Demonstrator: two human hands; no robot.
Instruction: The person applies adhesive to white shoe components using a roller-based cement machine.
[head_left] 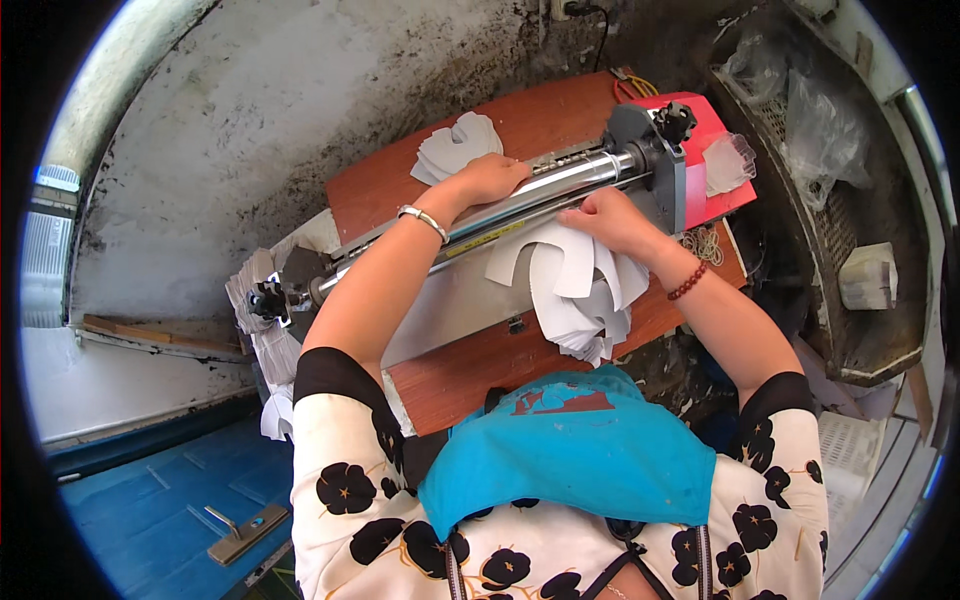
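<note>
A roller machine with a long shiny metal roller (570,182) lies slantwise across a red-brown table. My left hand (492,178) reaches over to the roller's far side, fingers stretched along it and fingertips partly hidden; I see nothing held in it. Close by on that side is a stack of white curved cut pieces (457,147). On the near side, the fingers of my right hand (612,218) are closed in a pinch at the edge of a white curved piece (553,243), right beside the roller. More white curved pieces (585,318) hang in an overlapping pile below it.
Black knobs (675,122) top the machine's ends, with a red housing (715,185) at the right. More white pieces (272,350) are stacked at the table's left end. A dark shelf (850,290) with plastic bags stands right. A stained wall (250,150) rises behind.
</note>
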